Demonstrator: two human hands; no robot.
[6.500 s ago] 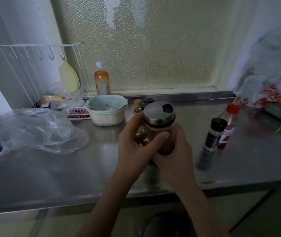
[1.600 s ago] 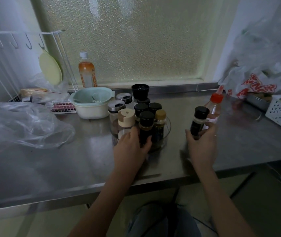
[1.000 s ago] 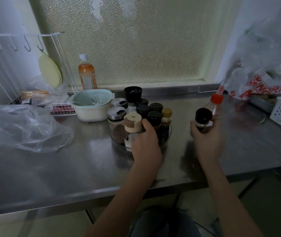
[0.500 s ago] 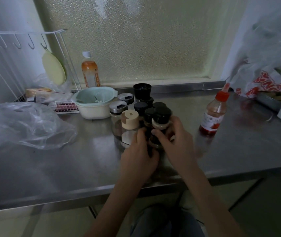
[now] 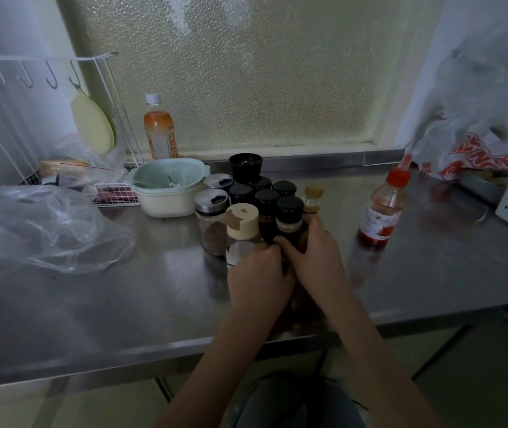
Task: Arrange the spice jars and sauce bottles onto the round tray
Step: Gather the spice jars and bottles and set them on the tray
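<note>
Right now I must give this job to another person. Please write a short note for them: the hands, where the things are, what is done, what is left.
Right hand: closed around the black-capped spice jar at the front of the cluster, seating it.
Left hand: pressed against the jars beside it; I cannot tell if it grips one.
Done: the jars stand grouped together, including the beige-capped glass jar and two steel-lidded glass jars. The round tray under them is mostly hidden.
Left: the red-capped sauce bottle stands alone on the steel counter, to the right of the group.
</note>
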